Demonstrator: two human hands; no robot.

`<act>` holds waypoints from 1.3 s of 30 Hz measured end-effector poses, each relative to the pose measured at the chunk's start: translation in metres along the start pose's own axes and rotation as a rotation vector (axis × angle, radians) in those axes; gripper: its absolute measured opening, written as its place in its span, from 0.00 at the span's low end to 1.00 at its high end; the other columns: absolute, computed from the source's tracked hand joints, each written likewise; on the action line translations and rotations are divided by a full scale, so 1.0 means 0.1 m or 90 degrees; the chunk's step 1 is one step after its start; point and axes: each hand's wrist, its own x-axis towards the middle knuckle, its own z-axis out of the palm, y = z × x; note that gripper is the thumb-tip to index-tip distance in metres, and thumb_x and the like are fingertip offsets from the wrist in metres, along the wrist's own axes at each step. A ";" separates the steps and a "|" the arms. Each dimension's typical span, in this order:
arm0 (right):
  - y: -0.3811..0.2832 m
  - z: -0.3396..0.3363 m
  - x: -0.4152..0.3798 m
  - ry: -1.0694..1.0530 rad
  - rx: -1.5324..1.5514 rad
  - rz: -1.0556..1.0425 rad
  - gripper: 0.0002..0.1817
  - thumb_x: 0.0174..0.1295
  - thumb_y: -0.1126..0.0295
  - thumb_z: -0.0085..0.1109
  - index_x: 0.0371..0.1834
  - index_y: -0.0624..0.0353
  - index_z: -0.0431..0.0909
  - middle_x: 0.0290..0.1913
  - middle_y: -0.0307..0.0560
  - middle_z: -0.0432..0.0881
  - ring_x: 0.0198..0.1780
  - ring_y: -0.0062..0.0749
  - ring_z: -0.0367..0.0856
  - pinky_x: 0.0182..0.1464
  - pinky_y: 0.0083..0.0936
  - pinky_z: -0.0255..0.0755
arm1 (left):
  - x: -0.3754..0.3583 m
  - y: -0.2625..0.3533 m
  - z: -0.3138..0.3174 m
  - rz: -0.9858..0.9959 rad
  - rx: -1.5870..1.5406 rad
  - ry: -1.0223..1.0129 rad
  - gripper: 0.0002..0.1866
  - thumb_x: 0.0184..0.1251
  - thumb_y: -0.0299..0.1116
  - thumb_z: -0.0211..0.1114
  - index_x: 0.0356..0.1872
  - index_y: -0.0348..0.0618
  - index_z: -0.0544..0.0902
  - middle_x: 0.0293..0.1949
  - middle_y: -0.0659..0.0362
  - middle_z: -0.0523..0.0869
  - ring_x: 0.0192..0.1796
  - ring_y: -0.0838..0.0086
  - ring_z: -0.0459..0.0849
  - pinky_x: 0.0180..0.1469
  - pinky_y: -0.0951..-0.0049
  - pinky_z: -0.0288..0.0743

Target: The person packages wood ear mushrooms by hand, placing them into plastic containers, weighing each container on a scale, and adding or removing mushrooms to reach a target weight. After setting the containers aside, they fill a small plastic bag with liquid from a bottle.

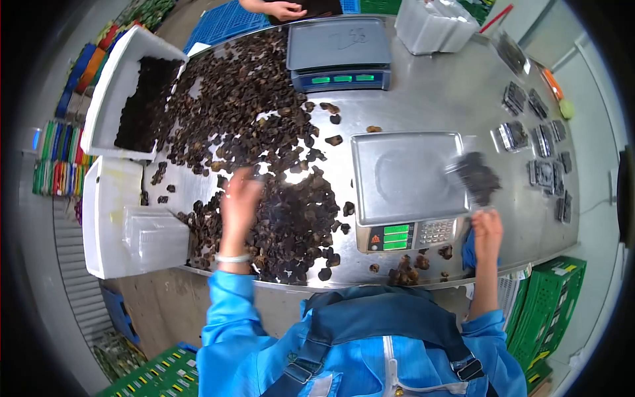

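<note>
My right hand [487, 226] grips the near edge of a clear plastic tray [477, 177] filled with dark brown pieces. The tray is blurred and tilted at the right edge of the near scale [407, 178], whose metal pan holds nothing. My left hand [243, 195], smeared by motion, hovers over or touches the heap of dark, wood-ear-like mushroom pieces [291, 218]; its fingers are too blurred to read. The heap spreads over the left half of the metal table [423, 99].
Filled clear packs [512, 135] lie at the right. A second scale [339, 56] stands at the back, beside stacked plastic trays [435, 26]. White foam boxes [99, 218] line the left. Another person's hand [286, 10] is at the far edge. Green crates [552, 304] stand lower right.
</note>
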 end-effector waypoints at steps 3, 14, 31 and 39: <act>-0.33 -0.24 0.21 0.173 0.204 -0.057 0.14 0.76 0.71 0.54 0.62 0.55 0.72 0.56 0.53 0.81 0.50 0.34 0.83 0.53 0.28 0.79 | 0.10 -1.71 -1.40 0.084 0.384 0.377 0.27 0.72 0.34 0.67 0.67 0.35 0.72 0.62 0.44 0.80 0.59 0.55 0.80 0.62 0.57 0.74; 0.32 1.91 -0.25 -0.177 -0.302 0.086 0.17 0.72 0.71 0.56 0.62 0.59 0.73 0.51 0.45 0.84 0.44 0.25 0.82 0.46 0.22 0.78 | -0.68 -3.03 -3.44 -0.171 0.531 0.078 0.06 0.63 0.25 0.64 0.40 0.37 0.83 0.39 0.42 0.87 0.43 0.46 0.86 0.43 0.53 0.77; 0.67 4.81 -1.59 -0.634 -0.798 -0.852 0.22 0.60 0.69 0.56 0.58 0.63 0.78 0.46 0.47 0.80 0.52 0.39 0.78 0.68 0.44 0.66 | -0.81 -0.67 -0.96 0.501 0.317 0.214 0.08 0.45 0.29 0.66 0.28 0.48 0.76 0.31 0.57 0.75 0.40 0.64 0.79 0.48 0.58 0.77; 0.57 3.20 -0.55 -0.414 -1.141 -0.738 0.09 0.51 0.78 0.58 0.36 0.60 0.73 0.30 0.49 0.74 0.35 0.46 0.76 0.38 0.43 0.71 | -0.78 -2.37 -1.04 -0.100 0.309 0.272 0.28 0.65 0.50 0.67 0.58 0.40 0.79 0.56 0.48 0.81 0.59 0.49 0.77 0.60 0.50 0.72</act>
